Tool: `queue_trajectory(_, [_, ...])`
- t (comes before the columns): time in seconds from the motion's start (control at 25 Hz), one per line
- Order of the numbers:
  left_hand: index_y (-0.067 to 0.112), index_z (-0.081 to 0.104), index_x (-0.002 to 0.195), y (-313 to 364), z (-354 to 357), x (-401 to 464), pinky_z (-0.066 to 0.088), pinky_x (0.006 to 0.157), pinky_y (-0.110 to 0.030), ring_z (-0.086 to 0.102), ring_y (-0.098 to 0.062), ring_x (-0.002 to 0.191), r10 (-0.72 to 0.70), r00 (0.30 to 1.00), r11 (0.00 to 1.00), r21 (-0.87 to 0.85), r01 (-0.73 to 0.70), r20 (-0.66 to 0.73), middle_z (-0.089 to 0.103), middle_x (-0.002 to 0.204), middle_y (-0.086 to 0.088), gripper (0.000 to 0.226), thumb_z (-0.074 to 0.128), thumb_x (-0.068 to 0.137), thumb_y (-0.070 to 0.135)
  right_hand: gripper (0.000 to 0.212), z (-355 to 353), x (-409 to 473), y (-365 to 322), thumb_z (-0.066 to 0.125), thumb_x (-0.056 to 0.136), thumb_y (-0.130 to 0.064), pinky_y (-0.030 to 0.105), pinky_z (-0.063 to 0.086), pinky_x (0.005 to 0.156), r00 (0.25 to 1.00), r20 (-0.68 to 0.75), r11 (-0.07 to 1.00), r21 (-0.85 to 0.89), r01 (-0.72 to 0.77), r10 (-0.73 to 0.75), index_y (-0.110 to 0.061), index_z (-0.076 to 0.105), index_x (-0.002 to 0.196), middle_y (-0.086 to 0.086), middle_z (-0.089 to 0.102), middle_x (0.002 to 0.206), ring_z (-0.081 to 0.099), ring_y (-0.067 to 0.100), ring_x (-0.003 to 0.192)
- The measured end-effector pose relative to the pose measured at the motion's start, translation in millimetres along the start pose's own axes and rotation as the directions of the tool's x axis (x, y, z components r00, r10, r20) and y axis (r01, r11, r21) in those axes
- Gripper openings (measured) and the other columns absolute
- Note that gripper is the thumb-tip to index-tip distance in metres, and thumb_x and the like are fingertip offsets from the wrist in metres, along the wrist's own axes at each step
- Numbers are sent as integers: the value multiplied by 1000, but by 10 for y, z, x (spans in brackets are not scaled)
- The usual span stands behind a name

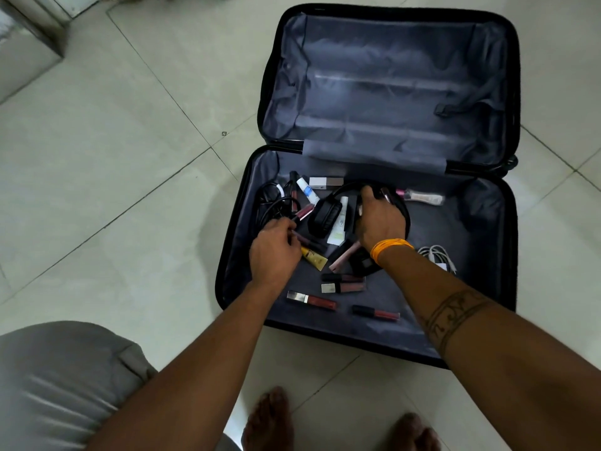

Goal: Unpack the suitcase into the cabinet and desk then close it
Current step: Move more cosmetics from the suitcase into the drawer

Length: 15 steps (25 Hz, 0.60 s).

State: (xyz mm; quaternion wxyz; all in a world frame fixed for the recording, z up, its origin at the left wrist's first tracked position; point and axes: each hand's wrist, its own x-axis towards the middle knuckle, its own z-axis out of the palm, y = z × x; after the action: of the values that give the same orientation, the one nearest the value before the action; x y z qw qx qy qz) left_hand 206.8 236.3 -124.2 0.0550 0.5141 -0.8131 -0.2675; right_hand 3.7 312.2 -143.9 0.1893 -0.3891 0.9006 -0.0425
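Suitcase point(507, 327): black hard shell, grey lining, lying fully open on the floor, centre-right of frame. Upper half bare. Lower half holds black headphones point(325, 216), lip gloss tubes point(312, 301), yellow tube point(313, 258), black cable point(271, 203) at left, white cable point(437, 255) at right.

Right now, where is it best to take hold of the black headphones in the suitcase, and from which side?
Probably by the headband. The headphones lie flat in the suitcase, their band arching toward the hinge, thin enough for fingers to wrap. Come from above, as the right hand does now, gripping the band. The padded cup is bulkier, with tubes crowded against it.
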Motion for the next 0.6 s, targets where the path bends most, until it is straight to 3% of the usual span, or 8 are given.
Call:
queue_trajectory(0.12, [15, 68, 116, 1, 39, -10, 53, 70, -40, 68, -30, 91, 97, 986, 965, 231, -126, 135, 62, 115, -8, 23, 62, 93, 14, 40, 61, -61, 52, 69, 85, -8, 42, 50, 63, 1000, 0, 999, 48, 13, -13, -11, 48, 119, 22, 66, 105, 67, 47, 93])
queue_trajectory(0.24, [17, 65, 124, -45, 46, 5, 54, 69, -42, 66, -33, 96, 105, 966, 906, 377, -191, 238, 55, 119, -12, 28, 59, 97, 15, 43, 69, -87, 72, 74, 80, -13, 41, 50, 65, 1000, 11, 993, 119, -18, 17, -8, 46, 113, 23, 66, 106, 66, 46, 95])
queue_trajectory(0.36, [17, 68, 121, -31, 43, 35, 55, 70, -43, 62, -33, 102, 152, 960, 903, 362, -231, 234, 53, 118, -12, 25, 64, 97, 19, 41, 20, -165, 80, 73, 77, -14, 38, 48, 66, 991, -61, 959, 264, -101, 121, -6, 48, 109, 21, 68, 99, 66, 44, 90])
queue_trajectory(0.52, [9, 73, 105, 88, 117, 76, 53, 70, -42, 55, -31, 104, 278, 926, 851, 382, -361, 256, 59, 119, -8, 19, 61, 90, 5, 46, -28, -372, 99, 76, 83, -27, 43, 57, 81, 960, -181, 903, 412, -121, 211, -13, 62, 124, 15, 72, 109, 67, 40, 100])
queue_trajectory(0.6, [8, 72, 102, 111, 160, 111, 53, 71, -42, 55, -30, 104, 280, 919, 837, 398, -375, 277, 65, 119, -4, 19, 58, 90, 1, 37, -79, -397, 88, 82, 82, -34, 35, 53, 78, 947, -166, 832, 534, -149, 276, -15, 70, 112, 9, 74, 100, 68, 30, 92])
